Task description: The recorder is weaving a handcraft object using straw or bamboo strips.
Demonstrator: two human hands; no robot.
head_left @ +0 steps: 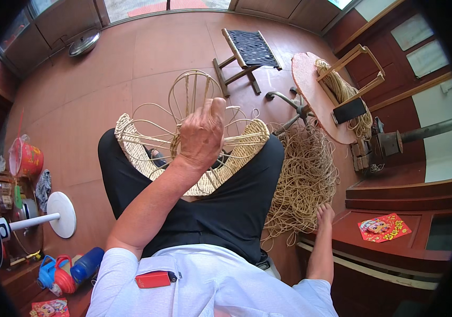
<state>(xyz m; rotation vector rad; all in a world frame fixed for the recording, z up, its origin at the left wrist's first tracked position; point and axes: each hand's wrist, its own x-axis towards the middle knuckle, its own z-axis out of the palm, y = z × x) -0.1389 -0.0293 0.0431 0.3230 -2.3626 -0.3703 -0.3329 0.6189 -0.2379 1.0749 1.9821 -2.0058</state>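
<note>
One head-worn fisheye looks down; close over the lap (199, 227)

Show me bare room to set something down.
Bare floor lies between the white fan base and the left knee, and, wider, between the silver disc and the woven cord piece. Crowded: right of the right knee, where the rope pile lies near the right hand; the round tabletop, with a rope coil and wooden frame; lower left, bottles.
</note>
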